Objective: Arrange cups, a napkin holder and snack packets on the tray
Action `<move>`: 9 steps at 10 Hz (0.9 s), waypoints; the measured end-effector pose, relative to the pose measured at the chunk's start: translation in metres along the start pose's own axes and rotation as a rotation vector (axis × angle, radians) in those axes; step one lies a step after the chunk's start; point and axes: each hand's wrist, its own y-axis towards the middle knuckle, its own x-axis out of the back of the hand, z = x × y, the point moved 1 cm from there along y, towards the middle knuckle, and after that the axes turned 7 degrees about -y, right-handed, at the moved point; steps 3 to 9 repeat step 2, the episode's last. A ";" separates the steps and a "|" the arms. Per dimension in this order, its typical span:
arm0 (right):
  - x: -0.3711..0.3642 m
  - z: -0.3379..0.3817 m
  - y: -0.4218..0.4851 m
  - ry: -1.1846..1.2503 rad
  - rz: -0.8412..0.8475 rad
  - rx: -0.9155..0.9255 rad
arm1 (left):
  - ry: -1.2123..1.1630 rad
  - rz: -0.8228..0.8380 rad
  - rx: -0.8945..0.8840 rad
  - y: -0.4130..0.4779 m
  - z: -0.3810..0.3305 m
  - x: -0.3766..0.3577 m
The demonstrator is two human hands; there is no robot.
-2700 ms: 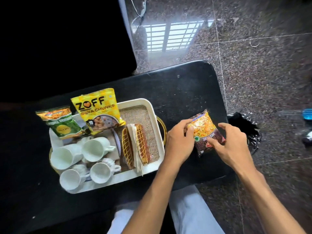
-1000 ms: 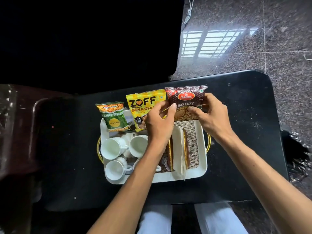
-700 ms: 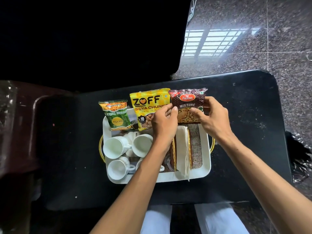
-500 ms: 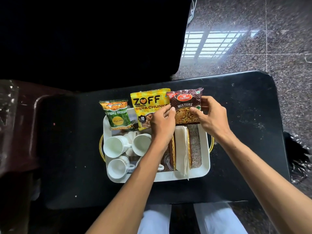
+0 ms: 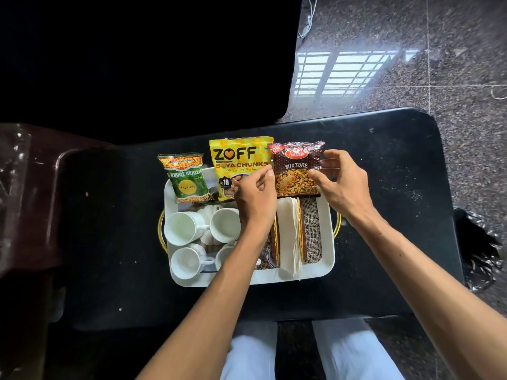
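Tray [image 5: 328, 259]: 4 cups [image 5: 182, 229], 1 napkin holder [image 5: 288, 234], 3 pkts [image 5: 186, 178]; L hand [image 5: 255, 196], R hand [image 5: 344, 185] pinch-grip Mixture pkt [image 5: 295, 171].

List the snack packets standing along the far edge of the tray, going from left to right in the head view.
green packet → yellow Zoff Soya Chunks packet → maroon Mixture packet

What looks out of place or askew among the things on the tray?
The green packet at the far left corner of the tray stands upside down: its print reads inverted, while the yellow packet and the maroon packet beside it read upright. It also leans slightly. Nothing looks spilled or torn.
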 end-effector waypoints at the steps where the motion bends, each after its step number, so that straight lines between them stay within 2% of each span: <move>1: 0.009 0.008 -0.006 -0.033 -0.032 0.060 | -0.025 -0.011 -0.036 -0.007 0.000 0.006; 2: 0.020 0.026 -0.015 -0.088 -0.041 0.148 | 0.020 -0.041 -0.095 -0.017 -0.009 0.015; 9: 0.020 0.026 -0.015 -0.088 -0.041 0.148 | 0.020 -0.041 -0.095 -0.017 -0.009 0.015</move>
